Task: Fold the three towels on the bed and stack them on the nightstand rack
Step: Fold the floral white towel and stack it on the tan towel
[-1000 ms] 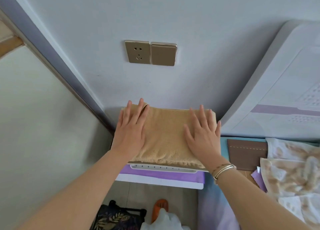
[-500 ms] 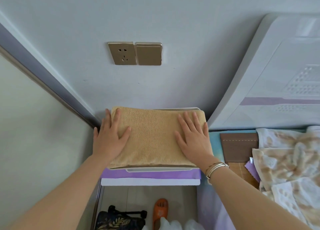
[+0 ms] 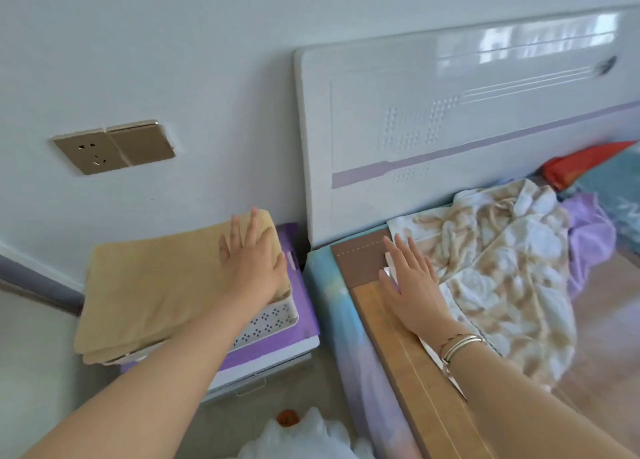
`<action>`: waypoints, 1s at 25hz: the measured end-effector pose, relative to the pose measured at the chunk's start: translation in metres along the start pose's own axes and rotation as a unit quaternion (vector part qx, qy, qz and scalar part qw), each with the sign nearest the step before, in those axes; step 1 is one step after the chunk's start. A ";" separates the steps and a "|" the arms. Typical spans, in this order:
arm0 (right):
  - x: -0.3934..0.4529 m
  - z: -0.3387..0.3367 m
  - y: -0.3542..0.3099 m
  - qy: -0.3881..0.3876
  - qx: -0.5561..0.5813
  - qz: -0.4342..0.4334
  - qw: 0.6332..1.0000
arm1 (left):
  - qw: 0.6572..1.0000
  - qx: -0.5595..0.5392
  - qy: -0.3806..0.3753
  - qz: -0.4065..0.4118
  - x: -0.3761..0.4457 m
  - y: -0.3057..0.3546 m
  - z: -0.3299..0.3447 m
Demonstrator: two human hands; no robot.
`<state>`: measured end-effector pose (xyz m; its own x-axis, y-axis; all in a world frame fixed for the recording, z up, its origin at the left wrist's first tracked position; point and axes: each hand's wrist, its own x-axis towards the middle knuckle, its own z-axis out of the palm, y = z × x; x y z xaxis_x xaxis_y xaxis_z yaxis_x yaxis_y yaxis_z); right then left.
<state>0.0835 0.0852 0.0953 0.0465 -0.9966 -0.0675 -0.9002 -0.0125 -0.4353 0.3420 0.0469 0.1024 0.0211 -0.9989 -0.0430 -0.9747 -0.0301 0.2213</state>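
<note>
Both hands lie flat, fingers straight: left hand (image 3: 254,263) presses the folded tan towel (image 3: 152,285) on the nightstand rack (image 3: 270,320); right hand (image 3: 412,285) rests on the bed (image 3: 391,348), touching a crumpled patterned towel (image 3: 495,251). One towel stacked; at least this one unfolded.

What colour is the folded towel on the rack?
Plain tan towel, clearest in the head view.

Folded towel (image 3: 149,285) on the rack (image 3: 270,320) atop the nightstand (image 3: 277,351), left of the bed (image 3: 346,320), left hand (image 3: 254,268) on the towel's right end, right hand (image 3: 412,285) at the bed's left edge, unfolded towel (image 3: 495,261) beside it, below the headboard (image 3: 450,129).
</note>
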 end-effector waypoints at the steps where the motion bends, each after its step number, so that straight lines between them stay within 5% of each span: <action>1: -0.018 -0.013 0.023 0.010 -0.003 0.021 1.000 | 1.000 -0.008 -0.011 0.028 -0.006 0.032 0.008; 11: -0.114 -0.059 0.187 -0.022 0.024 0.249 0.968 | 0.973 -0.044 -0.173 0.148 -0.019 0.213 0.079; 20: 0.004 0.027 0.215 -0.089 0.166 0.341 0.921 | 0.890 -0.155 -0.405 0.141 0.098 0.259 0.168; 25: 0.045 0.096 0.224 -0.152 0.121 0.379 0.905 | 0.866 -0.170 -0.458 0.109 0.128 0.252 0.224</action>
<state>-0.0743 0.0458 -0.0917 -0.3953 -0.6425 -0.6565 -0.6041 0.7202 -0.3410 0.0493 -0.0801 -0.0659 -0.4923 -0.5383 -0.6840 -0.8084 -0.0084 0.5885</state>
